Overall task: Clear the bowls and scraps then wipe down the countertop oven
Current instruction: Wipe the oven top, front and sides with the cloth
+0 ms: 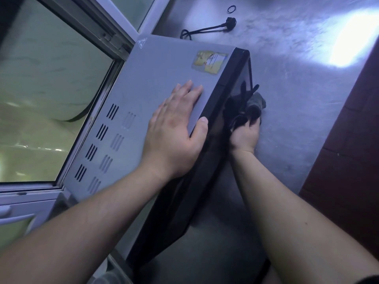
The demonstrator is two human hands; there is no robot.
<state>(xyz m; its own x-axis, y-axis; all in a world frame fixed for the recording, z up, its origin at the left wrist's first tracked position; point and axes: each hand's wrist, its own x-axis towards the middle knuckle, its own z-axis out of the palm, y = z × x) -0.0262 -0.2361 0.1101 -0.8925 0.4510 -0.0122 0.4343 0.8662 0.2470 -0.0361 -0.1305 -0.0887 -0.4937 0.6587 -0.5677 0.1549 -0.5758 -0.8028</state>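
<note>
The countertop oven [143, 85] stands on a steel counter, with a grey top, vent slots and a black glass front. My left hand [174, 130] lies flat on the oven's top near its front edge, fingers spread, thumb hooked over the edge. My right hand [245, 134] is lower, in front of the glass door, gripping a dark grey cloth [254, 105] that presses against the door. No bowls or scraps are in view.
The steel counter [287, 78] stretches behind and to the right of the oven. The oven's black plug and cord [211, 29] lie on it at the back, next to a small black ring [231, 9]. A window [51, 78] is at left, a dark red tiled floor [352, 140] at right.
</note>
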